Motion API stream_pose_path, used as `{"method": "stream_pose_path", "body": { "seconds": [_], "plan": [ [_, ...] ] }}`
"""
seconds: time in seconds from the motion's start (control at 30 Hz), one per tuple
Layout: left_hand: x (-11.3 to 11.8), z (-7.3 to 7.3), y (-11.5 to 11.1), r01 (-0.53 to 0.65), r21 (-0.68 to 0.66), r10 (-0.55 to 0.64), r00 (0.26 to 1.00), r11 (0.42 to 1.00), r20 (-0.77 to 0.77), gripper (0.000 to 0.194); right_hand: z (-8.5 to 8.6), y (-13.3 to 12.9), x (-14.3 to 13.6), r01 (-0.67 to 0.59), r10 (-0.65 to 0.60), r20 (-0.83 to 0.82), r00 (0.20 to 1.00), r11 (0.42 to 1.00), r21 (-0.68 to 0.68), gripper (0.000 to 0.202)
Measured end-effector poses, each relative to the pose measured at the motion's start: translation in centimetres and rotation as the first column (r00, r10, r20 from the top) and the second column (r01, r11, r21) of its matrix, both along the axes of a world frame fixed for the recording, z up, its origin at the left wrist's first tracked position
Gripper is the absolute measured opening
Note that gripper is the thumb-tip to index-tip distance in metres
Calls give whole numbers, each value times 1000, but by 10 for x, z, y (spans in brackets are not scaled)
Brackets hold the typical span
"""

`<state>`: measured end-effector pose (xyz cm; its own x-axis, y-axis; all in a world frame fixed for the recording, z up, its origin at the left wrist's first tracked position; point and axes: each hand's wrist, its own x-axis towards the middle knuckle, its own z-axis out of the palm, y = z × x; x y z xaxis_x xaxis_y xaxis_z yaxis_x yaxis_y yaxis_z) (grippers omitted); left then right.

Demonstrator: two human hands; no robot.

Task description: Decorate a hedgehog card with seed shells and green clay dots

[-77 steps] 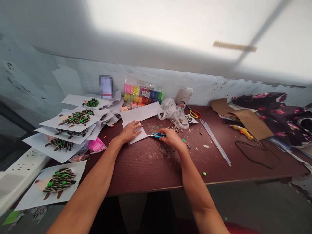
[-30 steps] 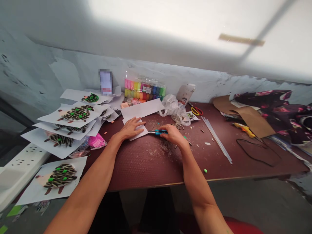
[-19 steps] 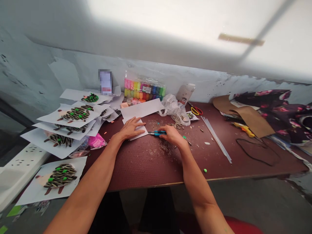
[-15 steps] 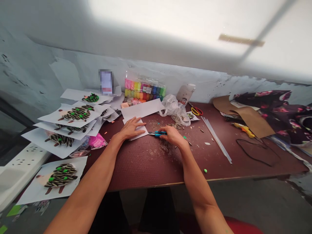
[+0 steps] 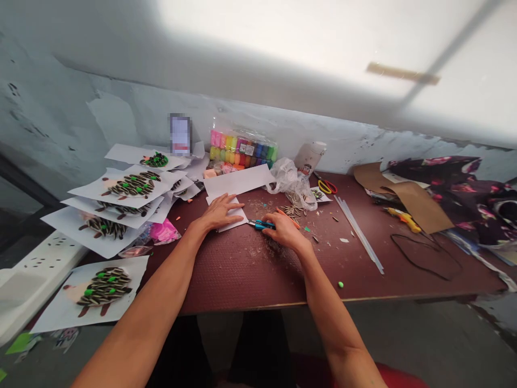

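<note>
My left hand (image 5: 220,212) lies flat with fingers spread over a small piece of white paper (image 5: 238,220), pressing it on the table. In my right hand (image 5: 285,230) is a blue utility knife (image 5: 259,224), its tip pointing left at the paper's right edge. Whether the blade touches the paper is too small to tell. Just behind my right hand shows a slim orange object (image 5: 290,218), partly hidden by the hand. A longer white paper strip (image 5: 240,181) lies beyond my left hand.
Paper sheets with seed hedgehogs (image 5: 135,185) are stacked at left. Behind stand a pack of coloured clay (image 5: 242,151) and a white bottle (image 5: 311,157). Seeds (image 5: 293,211), a plastic bag (image 5: 283,175), scissors (image 5: 327,186), glue sticks (image 5: 359,234) and a yellow glue gun (image 5: 405,219) lie rightward.
The view has shifted slightly. The knife in my right hand has tilted a little, and the orange object behind that hand has come into sight. My left hand stays on the paper.
</note>
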<state>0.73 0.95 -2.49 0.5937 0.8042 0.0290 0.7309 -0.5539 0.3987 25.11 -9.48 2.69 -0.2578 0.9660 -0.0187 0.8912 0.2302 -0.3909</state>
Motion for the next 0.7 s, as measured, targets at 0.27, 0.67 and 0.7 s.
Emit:
{"method": "stream_pose_path", "body": {
  "seconds": [0.27,0.67,0.7],
  "plan": [
    [0,0,0,-1,-6,1,1000,1000,16,64,5,-3,-6,2,-2,-26,1000,1000,2,15],
    [-1,2,0,15,-17,-15,1000,1000,-8,58,2,-2,-4,-20,19,-77,997,1000,-10,16],
    [-1,3,0,15,-17,-15,1000,1000,-8,58,2,-2,-4,-22,21,-76,997,1000,-14,16]
  ]
}}
